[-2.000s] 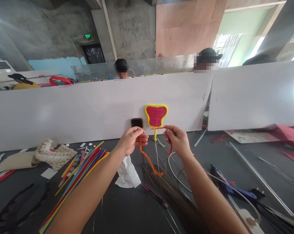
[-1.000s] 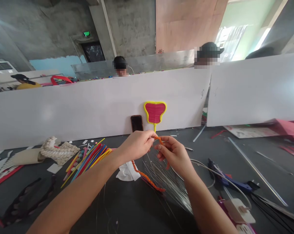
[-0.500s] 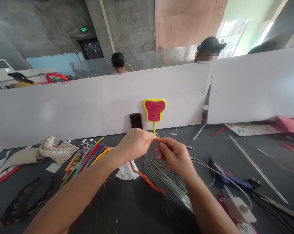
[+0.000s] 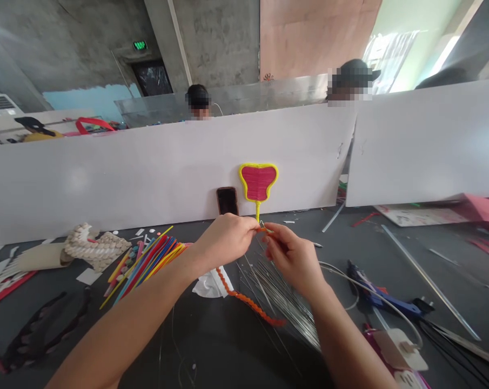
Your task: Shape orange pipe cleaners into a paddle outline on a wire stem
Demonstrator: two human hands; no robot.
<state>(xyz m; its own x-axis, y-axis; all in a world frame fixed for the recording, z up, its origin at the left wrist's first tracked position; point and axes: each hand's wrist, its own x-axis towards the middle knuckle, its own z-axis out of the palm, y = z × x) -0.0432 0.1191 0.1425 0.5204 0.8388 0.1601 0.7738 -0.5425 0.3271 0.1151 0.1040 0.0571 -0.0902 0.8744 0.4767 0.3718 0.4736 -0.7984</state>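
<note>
Orange cord (image 4: pixel 251 303): a short stretch sits between your fingertips, just nearward of the fan-shaped piece (image 4: pixel 259 182); the length to the trailing part is hidden by your left hand (image 4: pixel 230 235). Tail runs past the white tissue (image 4: pixel 208 286) toward the wire bundle (image 4: pixel 288 300). Left fingertips pinched narrow on the cord; right hand (image 4: pixel 295 256), thumb and forefinger closed on it too. Judged light, pliable, unlikely to slip; pinch close to the tip. Textures: cord twisted, ridged; tissue crumpled; wires thin, metallic; fan-shaped piece finely ribbed, yellow-rimmed.
</note>
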